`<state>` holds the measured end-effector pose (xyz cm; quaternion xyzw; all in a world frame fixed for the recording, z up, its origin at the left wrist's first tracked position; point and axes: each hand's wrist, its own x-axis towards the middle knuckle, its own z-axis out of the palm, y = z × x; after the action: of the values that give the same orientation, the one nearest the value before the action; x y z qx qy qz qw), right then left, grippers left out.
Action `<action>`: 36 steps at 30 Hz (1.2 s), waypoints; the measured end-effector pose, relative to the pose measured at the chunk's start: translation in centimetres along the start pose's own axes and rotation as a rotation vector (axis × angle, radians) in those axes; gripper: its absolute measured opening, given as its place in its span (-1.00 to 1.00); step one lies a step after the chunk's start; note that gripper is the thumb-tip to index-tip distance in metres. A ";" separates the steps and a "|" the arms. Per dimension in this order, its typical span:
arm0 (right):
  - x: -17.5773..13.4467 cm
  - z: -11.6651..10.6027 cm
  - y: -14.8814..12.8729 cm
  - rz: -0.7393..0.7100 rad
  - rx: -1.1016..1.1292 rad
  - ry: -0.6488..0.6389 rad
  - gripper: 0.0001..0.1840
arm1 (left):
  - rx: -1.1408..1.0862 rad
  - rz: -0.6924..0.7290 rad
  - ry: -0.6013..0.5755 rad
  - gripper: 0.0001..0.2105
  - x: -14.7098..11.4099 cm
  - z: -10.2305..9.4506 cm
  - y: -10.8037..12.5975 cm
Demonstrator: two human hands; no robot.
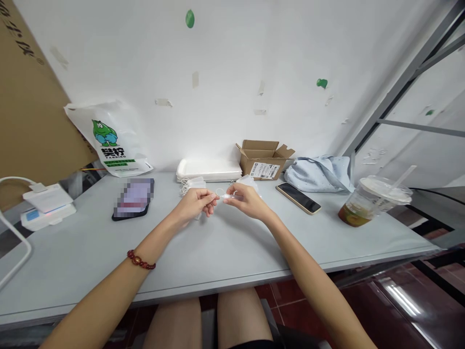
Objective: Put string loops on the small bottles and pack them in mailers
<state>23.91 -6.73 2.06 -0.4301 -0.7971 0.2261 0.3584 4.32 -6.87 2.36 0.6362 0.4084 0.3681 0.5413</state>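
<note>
The right hand point(249, 199) is pinching a small clear piece point(228, 196), its long axis running sideways toward the left hand point(201, 201), which is apparently pinching the thin string loop point(220, 189) between them.

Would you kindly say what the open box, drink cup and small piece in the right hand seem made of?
Open box: probably matte cardboard, given brown folded flaps. Drink cup: likely glossy plastic, given see-through walls. Small piece: whitish, perhaps plastic; too small to be sure.
</note>
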 end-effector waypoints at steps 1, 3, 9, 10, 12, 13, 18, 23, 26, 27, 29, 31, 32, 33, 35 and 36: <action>0.0 0.0 0.0 0.000 0.003 0.001 -0.77 | -0.006 -0.004 0.000 -0.78 0.0 0.0 0.0; 0.0 0.0 0.0 0.000 0.009 -0.003 -0.76 | -0.017 -0.003 0.001 -0.78 0.0 0.0 0.1; 0.0 0.2 0.0 -0.023 -0.005 0.005 -0.76 | -0.038 -0.001 -0.024 -0.76 0.1 0.0 -0.1; 0.0 0.2 0.0 -0.023 -0.006 0.006 -0.75 | -0.038 -0.006 -0.021 -0.75 0.1 0.0 -0.1; 0.0 0.2 0.0 -0.022 -0.007 0.007 -0.74 | -0.035 -0.006 -0.014 -0.75 0.1 0.0 -0.2; 0.0 0.2 0.0 -0.023 -0.004 0.008 -0.73 | -0.033 0.001 -0.012 -0.74 0.1 -0.1 -0.2; 0.1 0.5 0.3 -0.016 -0.008 0.026 -0.75 | -0.032 0.013 -0.014 -0.74 0.2 -0.2 -0.3; 0.3 0.8 0.5 -0.011 0.011 0.034 -0.68 | -0.013 0.008 0.016 -0.75 0.2 -0.4 -0.4; 0.4 1.0 0.4 0.004 0.027 0.020 -0.70 | -0.012 -0.001 0.003 -0.74 0.2 -0.5 -0.2; 0.3 1.0 0.4 0.008 0.027 0.016 -0.71 | -0.014 -0.005 -0.001 -0.74 0.1 -0.5 -0.1; 0.3 1.1 0.3 0.015 0.035 0.015 -0.73 | -0.018 -0.009 -0.001 -0.74 0.0 -0.4 0.1; 0.2 1.0 0.2 0.023 0.052 0.018 -0.75 | -0.024 -0.011 0.001 -0.75 -0.1 -0.4 0.2; 0.2 0.9 0.2 0.030 0.060 0.017 -0.75 | -0.029 -0.011 0.000 -0.75 -0.1 -0.4 0.2; 0.1 0.9 0.1 0.037 0.068 0.016 -0.75 | -0.033 -0.010 -0.002 -0.76 0.0 -0.4 0.1; 0.1 0.8 0.0 0.046 0.082 0.018 -0.75 | -0.038 0.002 -0.007 -0.76 0.0 -0.5 -0.1; 0.1 0.8 -0.1 0.048 0.088 0.021 -0.75 | -0.039 0.009 -0.010 -0.76 0.1 -0.5 -0.2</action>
<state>23.26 -6.72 1.64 -0.4351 -0.7720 0.2650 0.3801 3.89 -6.61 2.27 0.6293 0.3954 0.3752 0.5539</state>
